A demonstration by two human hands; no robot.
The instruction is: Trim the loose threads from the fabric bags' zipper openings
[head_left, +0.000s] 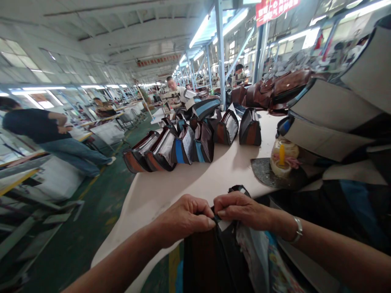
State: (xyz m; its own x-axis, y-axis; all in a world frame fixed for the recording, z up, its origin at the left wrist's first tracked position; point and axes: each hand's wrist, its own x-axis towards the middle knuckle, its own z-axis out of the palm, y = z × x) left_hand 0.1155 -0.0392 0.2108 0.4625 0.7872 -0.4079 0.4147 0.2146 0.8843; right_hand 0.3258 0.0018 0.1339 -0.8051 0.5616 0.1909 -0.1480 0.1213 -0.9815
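My left hand (185, 217) and my right hand (242, 209) meet at the near edge of the table, both closed in a pinch on the top edge of a dark brown and black bag (210, 256) that hangs down in front of me. The fingertips of the two hands almost touch. A silver bracelet (297, 231) sits on my right wrist. A printed cloth or apron (265, 260) lies under my right forearm.
A cream table (183, 183) runs away from me. Several finished brown, blue and grey bags (171, 148) stand in rows on it. A glue jar (282, 156) sits on a dark pad. Stacked grey panels (332, 110) rise at right. A person in black (45, 130) leans at left.
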